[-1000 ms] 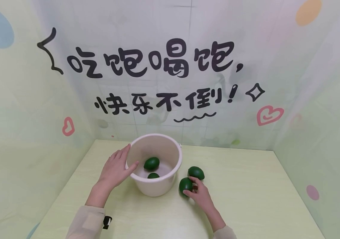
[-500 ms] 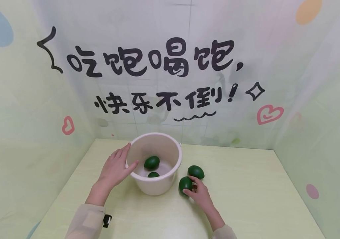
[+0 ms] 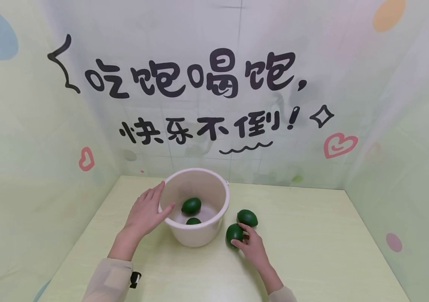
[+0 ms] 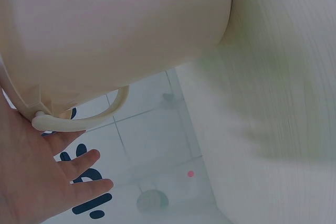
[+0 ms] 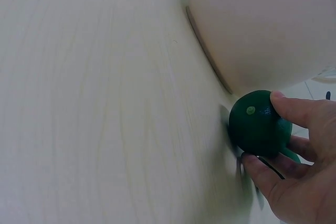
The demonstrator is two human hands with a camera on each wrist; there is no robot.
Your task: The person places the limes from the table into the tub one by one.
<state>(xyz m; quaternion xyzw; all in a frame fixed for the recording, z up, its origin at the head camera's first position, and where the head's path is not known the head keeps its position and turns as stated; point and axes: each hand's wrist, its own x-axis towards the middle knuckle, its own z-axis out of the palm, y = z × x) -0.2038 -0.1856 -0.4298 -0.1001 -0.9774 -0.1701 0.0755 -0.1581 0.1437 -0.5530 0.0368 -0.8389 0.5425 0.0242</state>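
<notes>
A cream bucket (image 3: pixel 198 235) stands on the table with two dark green limes inside: one lime (image 3: pixel 191 206) shows fully, the other lime (image 3: pixel 193 221) is partly hidden by the rim. My left hand (image 3: pixel 144 214) rests at the bucket's left rim, thumb over the edge; in the left wrist view its fingers (image 4: pixel 84 163) stretch out straight. To the right of the bucket, my right hand (image 3: pixel 253 247) pinches a lime (image 3: pixel 234 235) between thumb and fingers, low at the tabletop. Just behind it lies another lime (image 3: pixel 247 218).
The pale wood-grain table (image 3: pixel 312 243) is closed in by printed curtains at the back (image 3: pixel 267 167) and both sides. A bucket handle (image 4: pixel 89 121) hangs by the left hand in the left wrist view. A black buckle (image 3: pixel 135 279) sits beside the left sleeve.
</notes>
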